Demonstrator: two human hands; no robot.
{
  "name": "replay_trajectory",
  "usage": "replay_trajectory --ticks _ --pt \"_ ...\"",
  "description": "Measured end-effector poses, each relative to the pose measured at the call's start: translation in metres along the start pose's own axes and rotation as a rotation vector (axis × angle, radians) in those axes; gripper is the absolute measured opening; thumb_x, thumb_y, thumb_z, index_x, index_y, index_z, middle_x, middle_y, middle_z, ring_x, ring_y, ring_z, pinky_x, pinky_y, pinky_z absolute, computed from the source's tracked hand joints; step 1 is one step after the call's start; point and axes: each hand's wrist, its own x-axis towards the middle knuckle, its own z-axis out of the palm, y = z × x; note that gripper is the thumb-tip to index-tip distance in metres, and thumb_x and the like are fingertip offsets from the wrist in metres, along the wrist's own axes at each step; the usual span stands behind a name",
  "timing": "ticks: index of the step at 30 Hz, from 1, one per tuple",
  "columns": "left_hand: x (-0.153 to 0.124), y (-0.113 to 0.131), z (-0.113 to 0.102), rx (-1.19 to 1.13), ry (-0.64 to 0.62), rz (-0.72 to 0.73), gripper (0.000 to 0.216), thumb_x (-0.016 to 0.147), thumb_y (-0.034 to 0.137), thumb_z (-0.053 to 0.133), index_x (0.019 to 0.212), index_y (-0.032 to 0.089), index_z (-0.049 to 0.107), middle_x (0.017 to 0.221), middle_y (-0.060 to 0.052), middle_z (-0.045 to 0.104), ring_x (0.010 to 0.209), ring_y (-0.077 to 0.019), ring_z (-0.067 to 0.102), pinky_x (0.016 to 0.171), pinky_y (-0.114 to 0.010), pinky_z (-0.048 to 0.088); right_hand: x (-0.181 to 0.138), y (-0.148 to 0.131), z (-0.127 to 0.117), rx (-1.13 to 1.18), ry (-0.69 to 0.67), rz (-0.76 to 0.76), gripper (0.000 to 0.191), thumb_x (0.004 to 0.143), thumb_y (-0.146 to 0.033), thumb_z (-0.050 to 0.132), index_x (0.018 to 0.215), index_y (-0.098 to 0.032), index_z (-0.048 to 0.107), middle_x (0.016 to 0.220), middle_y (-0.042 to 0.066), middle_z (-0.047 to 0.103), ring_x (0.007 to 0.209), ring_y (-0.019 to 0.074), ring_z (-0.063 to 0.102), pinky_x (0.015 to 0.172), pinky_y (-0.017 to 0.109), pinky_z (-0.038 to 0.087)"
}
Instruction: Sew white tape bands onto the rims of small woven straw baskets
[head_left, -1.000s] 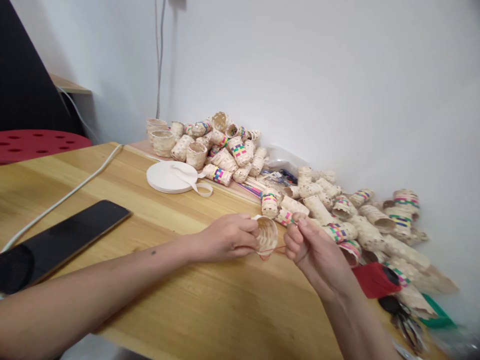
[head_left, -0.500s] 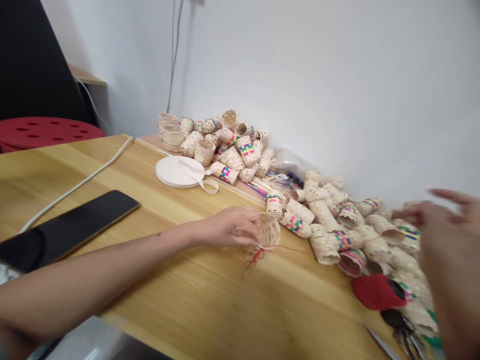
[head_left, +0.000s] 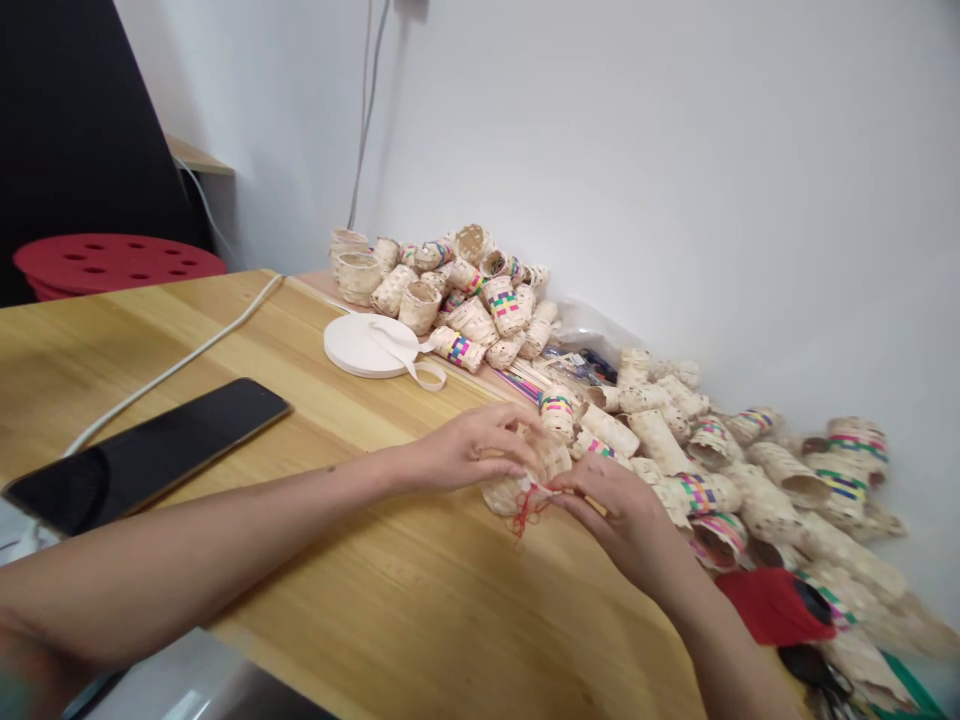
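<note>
My left hand grips a small pale woven basket just above the wooden table. My right hand meets it from the right, fingertips pinching at the basket's rim where a tangle of red thread hangs down. Both hands touch the same basket. A heap of similar woven baskets, some with coloured bands, lies right behind the hands.
A second heap of baskets lies at the wall, with a white tape roll in front. A black phone and a white cable lie at left. A red spool sits at right, a red stool beyond the table.
My right hand, which had swung out far to the right half a second ago, has come back to the basket. The basket has tipped from facing me to lying on its side.
</note>
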Motion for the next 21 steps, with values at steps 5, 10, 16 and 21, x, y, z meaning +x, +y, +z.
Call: replay_trajectory --ticks 5,10,16,21 --pt "-0.003 0.0 0.017 -0.057 0.296 -0.307 0.018 0.083 0.03 0.063 0.09 0.015 0.067 0.093 -0.006 0.066 0.084 -0.0152 0.058 0.069 -0.024 0.046 0.0 0.0 0.001 -0.064 0.144 0.101 0.018 0.092 -0.03 0.053 0.086 -0.02 0.067 0.073 0.004 0.061 0.069 0.0168 0.057 0.061 0.027 0.042" --pt "-0.005 0.004 0.033 -0.202 0.23 -0.548 0.025 0.071 0.037 0.074 0.079 0.014 0.067 0.073 0.0 0.064 0.069 -0.0128 0.055 0.064 -0.023 0.042 0.001 -0.009 0.013 -0.157 0.194 0.085 0.02 0.093 -0.029 0.051 0.086 -0.019 0.068 0.069 0.003 0.057 0.065 0.0164 0.055 0.059 0.027 0.038" --pt "-0.004 0.003 0.029 -0.606 0.202 -0.58 0.028 0.074 0.04 0.07 0.07 0.013 0.062 0.075 -0.002 0.064 0.075 -0.0144 0.059 0.074 -0.027 0.045 0.002 -0.009 0.011 -0.306 0.239 0.041 0.022 0.093 -0.031 0.05 0.087 -0.02 0.067 0.071 0.005 0.058 0.067 0.017 0.054 0.062 0.028 0.038" --pt "-0.004 -0.003 0.015 -1.089 0.071 -0.609 0.027 0.077 0.035 0.07 0.069 0.013 0.055 0.058 0.001 0.057 0.053 -0.0098 0.055 0.065 -0.027 0.046 -0.011 0.013 -0.01 -0.378 0.312 0.17 0.024 0.093 -0.034 0.049 0.085 -0.019 0.066 0.072 0.004 0.06 0.067 0.017 0.056 0.061 0.028 0.04"
